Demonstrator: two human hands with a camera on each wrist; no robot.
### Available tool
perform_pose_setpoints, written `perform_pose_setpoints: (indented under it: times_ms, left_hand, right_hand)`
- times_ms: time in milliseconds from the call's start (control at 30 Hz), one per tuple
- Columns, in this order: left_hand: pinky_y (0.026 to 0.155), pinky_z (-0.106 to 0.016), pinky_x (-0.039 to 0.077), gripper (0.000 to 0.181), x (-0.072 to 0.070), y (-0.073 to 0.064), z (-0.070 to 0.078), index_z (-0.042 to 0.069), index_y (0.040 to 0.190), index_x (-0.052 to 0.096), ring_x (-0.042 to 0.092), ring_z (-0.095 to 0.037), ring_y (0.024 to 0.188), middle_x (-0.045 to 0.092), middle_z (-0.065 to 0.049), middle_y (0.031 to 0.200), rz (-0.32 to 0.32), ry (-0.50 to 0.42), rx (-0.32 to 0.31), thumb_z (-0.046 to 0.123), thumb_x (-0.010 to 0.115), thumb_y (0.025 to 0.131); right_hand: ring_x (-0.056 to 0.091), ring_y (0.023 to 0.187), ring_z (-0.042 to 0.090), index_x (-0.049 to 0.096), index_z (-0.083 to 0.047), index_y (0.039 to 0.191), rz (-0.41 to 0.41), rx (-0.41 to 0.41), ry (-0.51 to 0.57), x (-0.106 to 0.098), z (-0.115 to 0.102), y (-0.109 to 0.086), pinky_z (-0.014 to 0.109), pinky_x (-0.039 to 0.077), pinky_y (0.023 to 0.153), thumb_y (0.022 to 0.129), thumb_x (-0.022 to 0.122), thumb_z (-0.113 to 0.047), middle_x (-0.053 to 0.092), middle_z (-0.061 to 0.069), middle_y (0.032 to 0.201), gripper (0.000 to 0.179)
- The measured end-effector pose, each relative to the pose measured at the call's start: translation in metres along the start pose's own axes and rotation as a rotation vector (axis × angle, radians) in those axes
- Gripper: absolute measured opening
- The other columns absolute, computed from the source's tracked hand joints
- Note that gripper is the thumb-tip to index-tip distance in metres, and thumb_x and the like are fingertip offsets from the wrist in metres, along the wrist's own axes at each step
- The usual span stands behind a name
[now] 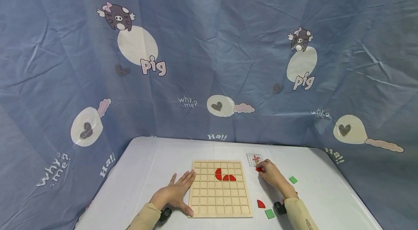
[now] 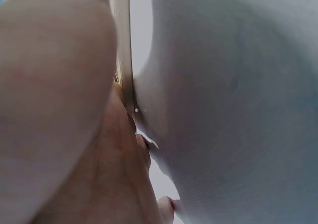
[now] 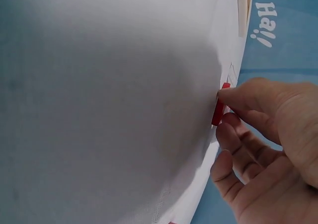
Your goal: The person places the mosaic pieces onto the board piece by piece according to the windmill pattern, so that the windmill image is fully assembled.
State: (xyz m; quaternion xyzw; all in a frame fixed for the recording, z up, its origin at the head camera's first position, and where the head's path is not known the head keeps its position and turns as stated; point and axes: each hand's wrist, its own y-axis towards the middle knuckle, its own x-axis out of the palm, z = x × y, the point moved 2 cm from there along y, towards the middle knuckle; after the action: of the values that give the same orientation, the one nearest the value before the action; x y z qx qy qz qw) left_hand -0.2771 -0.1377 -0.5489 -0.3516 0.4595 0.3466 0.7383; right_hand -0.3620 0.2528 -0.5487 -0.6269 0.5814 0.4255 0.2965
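A wooden grid board (image 1: 219,201) lies on the white table. Several red quarter-circle tiles (image 1: 218,177) sit in its upper middle cells. My left hand (image 1: 176,191) rests along the board's left edge, fingers straight and spread, the thumb by the near left corner. In the left wrist view, the board's wooden edge (image 2: 124,45) shows beside that hand. To the right of the board, my right hand (image 1: 271,173) pinches a red tile (image 3: 220,105) between thumb and fingers. It is held at the near edge of a small gridded card (image 1: 250,158) with a red printed pattern.
A loose red quarter-circle tile (image 1: 261,204) and a green square tile (image 1: 269,213) lie right of the board's near corner. Another green tile (image 1: 293,179) is farther right. Something red is partly hidden by my right forearm. A blue printed curtain (image 1: 196,77) surrounds the table.
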Motion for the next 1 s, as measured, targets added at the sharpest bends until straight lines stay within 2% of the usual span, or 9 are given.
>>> perform_pose_setpoints:
  times_ms: [267,433,600,1000]
  left_hand:
    - [0.117,-0.065,0.003,0.140,0.0006,0.0009,-0.0001,0.006,0.155,0.008,0.010,-0.033,0.150,0.007,-0.013,0.163,0.001,-0.005,0.004,0.071,0.078,0.052]
    - [0.117,-0.065,0.003,0.142,0.0016,0.0017,-0.0017,0.006,0.155,0.008,0.010,-0.032,0.150,0.008,-0.012,0.163,0.008,-0.010,0.000,0.071,0.078,0.051]
    - [0.117,-0.065,0.003,0.142,0.0031,0.0027,-0.0034,0.006,0.155,0.008,0.010,-0.032,0.150,0.008,-0.012,0.163,0.007,-0.004,-0.002,0.072,0.078,0.050]
    - [0.116,-0.066,0.003,0.140,0.0019,0.0025,-0.0022,0.005,0.155,0.009,0.010,-0.033,0.150,0.008,-0.013,0.163,0.003,-0.005,0.008,0.071,0.078,0.052]
  right_hand:
    - [0.051,0.072,0.013,0.070,-0.003,0.086,0.010,-0.008,0.023,-0.0047,0.0012,-0.0005,0.030,0.045,0.064,0.076,0.073,0.003,0.059,0.003,0.083,0.013]
    - [0.051,0.065,0.012,0.067,-0.004,0.079,-0.018,0.083,0.094,-0.0070,0.0002,-0.0013,0.025,0.044,0.058,0.077,0.076,-0.003,0.060,0.001,0.071,0.010]
    - [0.050,0.063,0.012,0.064,-0.005,0.077,-0.022,0.142,0.119,-0.0052,0.0009,-0.0026,0.024,0.042,0.054,0.077,0.078,-0.006,0.059,0.000,0.069,0.014]
    - [0.051,0.065,0.012,0.064,-0.005,0.080,-0.002,0.104,0.087,-0.0020,0.0057,-0.0054,0.025,0.044,0.056,0.078,0.077,-0.007,0.060,0.001,0.072,0.013]
